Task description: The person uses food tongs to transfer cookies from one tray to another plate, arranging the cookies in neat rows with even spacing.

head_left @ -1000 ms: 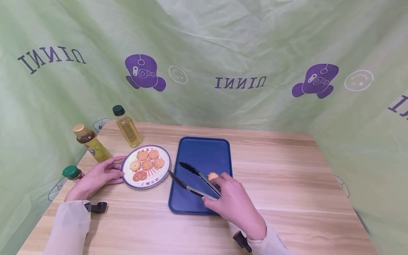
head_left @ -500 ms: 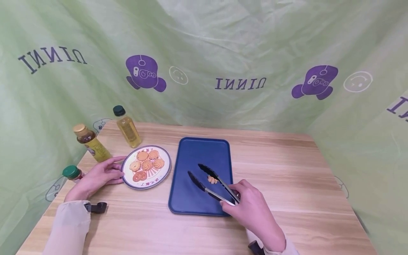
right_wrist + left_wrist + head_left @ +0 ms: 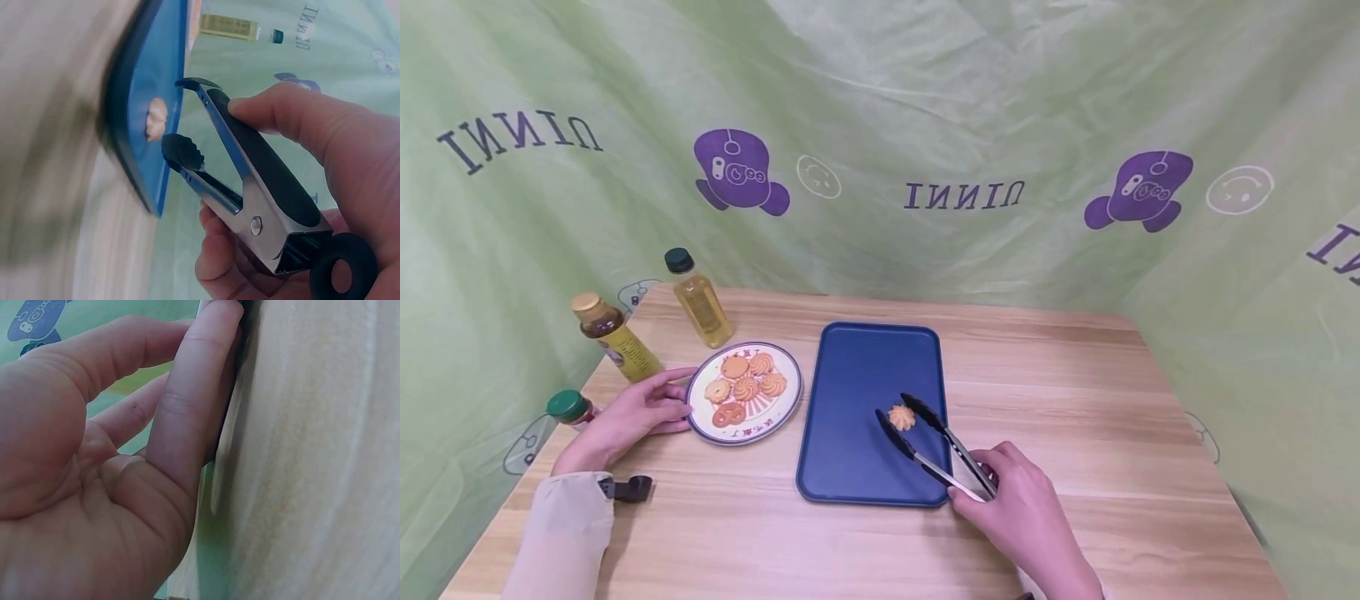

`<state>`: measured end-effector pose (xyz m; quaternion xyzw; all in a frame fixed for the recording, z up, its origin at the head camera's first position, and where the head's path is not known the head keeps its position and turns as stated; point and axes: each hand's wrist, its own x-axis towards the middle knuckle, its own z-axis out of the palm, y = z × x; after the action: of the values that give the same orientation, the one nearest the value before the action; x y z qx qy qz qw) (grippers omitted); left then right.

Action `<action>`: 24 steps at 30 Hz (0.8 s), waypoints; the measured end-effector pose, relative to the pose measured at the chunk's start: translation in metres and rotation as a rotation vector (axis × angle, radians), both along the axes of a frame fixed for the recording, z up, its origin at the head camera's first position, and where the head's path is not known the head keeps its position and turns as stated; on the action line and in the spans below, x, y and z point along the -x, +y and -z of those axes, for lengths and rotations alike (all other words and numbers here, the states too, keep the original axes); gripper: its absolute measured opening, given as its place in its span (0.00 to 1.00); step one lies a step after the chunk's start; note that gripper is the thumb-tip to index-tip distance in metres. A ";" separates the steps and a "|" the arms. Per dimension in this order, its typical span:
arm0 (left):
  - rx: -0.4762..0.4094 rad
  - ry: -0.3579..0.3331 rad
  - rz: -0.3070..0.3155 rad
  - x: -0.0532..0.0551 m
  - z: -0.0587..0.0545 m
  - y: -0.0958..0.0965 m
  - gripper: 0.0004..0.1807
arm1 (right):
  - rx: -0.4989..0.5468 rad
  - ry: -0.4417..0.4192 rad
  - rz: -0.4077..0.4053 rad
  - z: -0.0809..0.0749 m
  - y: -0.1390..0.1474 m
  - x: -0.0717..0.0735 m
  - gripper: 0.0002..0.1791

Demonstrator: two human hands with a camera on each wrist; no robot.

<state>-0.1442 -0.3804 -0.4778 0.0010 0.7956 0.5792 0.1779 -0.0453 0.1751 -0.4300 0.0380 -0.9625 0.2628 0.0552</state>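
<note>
In the head view, my right hand (image 3: 1022, 496) grips metal tongs (image 3: 951, 479) with black tips, held over the blue tray (image 3: 857, 454). The jaws stand apart on either side of a swirled cookie (image 3: 902, 417) on the tray. In the right wrist view, the thumb lies along the black handle pad of the tongs (image 3: 253, 153) and the other fingers support the opposite arm. My left hand (image 3: 632, 417) rests its relaxed fingers against the left rim of a round plate (image 3: 778, 417), which carries several cookies. The left wrist view shows the fingers (image 3: 184, 400) low along the tabletop.
A bottle of yellow oil (image 3: 702, 308) stands behind the plate. A brown-capped bottle (image 3: 625, 346) and a green-capped jar (image 3: 571, 407) stand at the left, close to the left hand. A green printed curtain (image 3: 880, 250) surrounds the wooden table (image 3: 1052, 383).
My right hand has moved right and toward the near edge with the tongs, whose tips now stand around the tray cookie. The left hand and plate have stayed put.
</note>
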 end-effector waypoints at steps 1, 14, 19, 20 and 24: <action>-0.001 -0.001 -0.001 0.000 0.000 0.000 0.44 | -0.002 0.017 -0.001 0.002 0.001 -0.001 0.23; -0.007 0.006 0.000 0.000 -0.002 0.001 0.43 | -0.070 0.102 0.008 0.018 0.009 -0.013 0.26; -0.005 0.007 -0.004 -0.001 -0.003 0.002 0.43 | -0.068 0.103 0.007 0.020 0.010 -0.015 0.26; -0.002 0.006 -0.004 -0.001 -0.003 0.002 0.43 | -0.068 0.100 0.008 0.020 0.010 -0.015 0.26; -0.006 -0.004 -0.009 -0.002 -0.003 0.002 0.43 | -0.072 0.080 0.011 0.020 0.009 -0.016 0.25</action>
<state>-0.1425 -0.3784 -0.4745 -0.0030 0.7934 0.5823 0.1770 -0.0295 0.1841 -0.4497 0.0452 -0.9685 0.2260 0.0938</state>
